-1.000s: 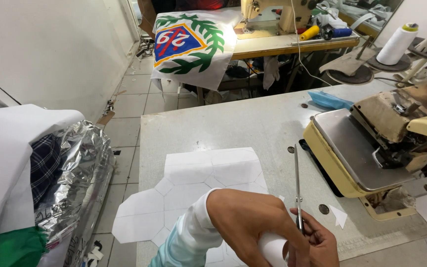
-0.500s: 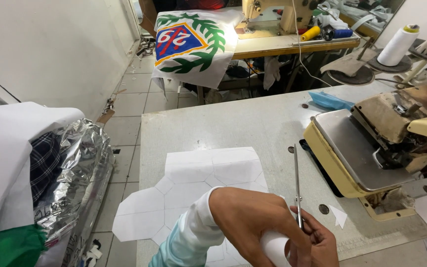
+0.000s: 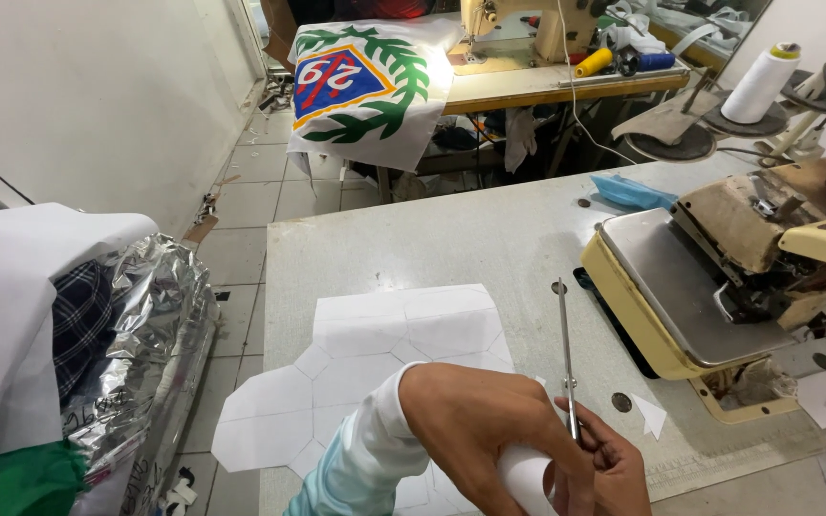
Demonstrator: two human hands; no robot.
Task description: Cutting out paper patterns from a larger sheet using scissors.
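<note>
While both hands (image 3: 537, 449) grip scissors (image 3: 566, 354), white fabric (image 3: 375, 368) lies beneath.

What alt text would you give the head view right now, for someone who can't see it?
Two bare hands meet at the bottom edge: the left hand grips white material, the right hand holds long scissors pointing away. Beneath lies a white panelled fabric on a grey table, with a yellow sewing machine at right.

1. The left hand (image 3: 489, 430) sits very slightly higher and further right over the white patchwork fabric (image 3: 375, 373).
2. The scissors (image 3: 566, 354) tilt a touch more upright, tips nearer the sewing machine (image 3: 709, 287).
3. The right hand (image 3: 614, 473) shifts slightly.
</note>
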